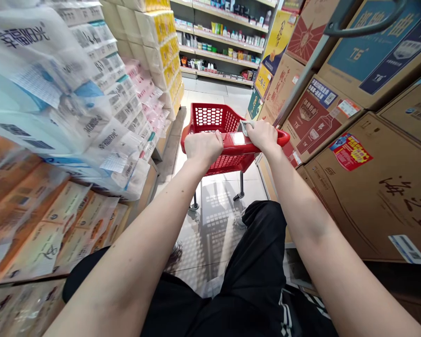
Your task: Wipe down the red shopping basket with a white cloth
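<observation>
A red plastic shopping cart (235,164) with a honeycomb mesh basket stands in front of my body. My left hand (204,147) is wrapped round the left part of its red handle (228,144). On the right part of the same handle, my right hand (263,135) is closed too. A small pale grey-white piece (243,127), perhaps paper or cloth, sticks out by the right hand's fingers. A white label (237,138) is on the handle between both hands. I see no goods in the visible part of the basket.
Plastic-wrapped tissue packs (91,89) are stacked along the left side. Cardboard cartons (372,182) line the right, with a grey metal handle (366,30) jutting above them. Shelves of bottles and tubes (224,42) stand across the far end. A tiled floor (214,201) runs between.
</observation>
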`<state>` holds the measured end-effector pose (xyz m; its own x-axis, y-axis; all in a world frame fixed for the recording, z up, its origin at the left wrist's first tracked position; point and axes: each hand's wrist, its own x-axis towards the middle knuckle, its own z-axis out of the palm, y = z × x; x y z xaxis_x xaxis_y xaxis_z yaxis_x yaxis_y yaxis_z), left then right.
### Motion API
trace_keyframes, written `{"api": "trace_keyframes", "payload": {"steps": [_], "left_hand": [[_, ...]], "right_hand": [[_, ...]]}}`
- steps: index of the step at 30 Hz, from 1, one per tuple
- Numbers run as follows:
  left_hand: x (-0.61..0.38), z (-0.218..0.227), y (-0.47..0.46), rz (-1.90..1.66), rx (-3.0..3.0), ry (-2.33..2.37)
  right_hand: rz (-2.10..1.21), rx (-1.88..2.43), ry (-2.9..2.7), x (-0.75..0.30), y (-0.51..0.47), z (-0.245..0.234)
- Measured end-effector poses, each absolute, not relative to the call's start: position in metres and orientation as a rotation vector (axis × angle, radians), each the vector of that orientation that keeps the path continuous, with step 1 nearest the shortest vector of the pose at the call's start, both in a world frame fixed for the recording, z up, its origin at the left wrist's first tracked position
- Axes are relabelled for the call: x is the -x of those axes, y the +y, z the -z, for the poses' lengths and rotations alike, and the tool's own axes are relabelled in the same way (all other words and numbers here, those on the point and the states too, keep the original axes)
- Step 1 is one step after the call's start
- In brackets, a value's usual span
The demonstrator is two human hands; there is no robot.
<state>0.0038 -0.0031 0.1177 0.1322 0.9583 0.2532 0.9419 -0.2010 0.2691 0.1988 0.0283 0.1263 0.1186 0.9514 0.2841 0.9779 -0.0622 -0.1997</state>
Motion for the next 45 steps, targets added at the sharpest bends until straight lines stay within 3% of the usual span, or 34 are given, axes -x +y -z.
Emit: {"api": "trace_keyframes", "payload": {"steps": [6, 23, 45], "left_hand": [[-0.004, -0.118, -0.001, -0.565, -2.314, 1.922], [-0.005, -0.115, 0.011, -0.517, -2.348, 1.990], [0.004, -0.112, 0.014, -0.535, -2.448, 1.920]], "right_hand": [[0.121, 2.184, -1.689, -0.188, 0.011, -0.120], [0.325, 1.629, -2.051, -0.193, -0.025, -0.099], [0.419, 1.549, -2.103, -0.215, -0.032, -0.077]]}}
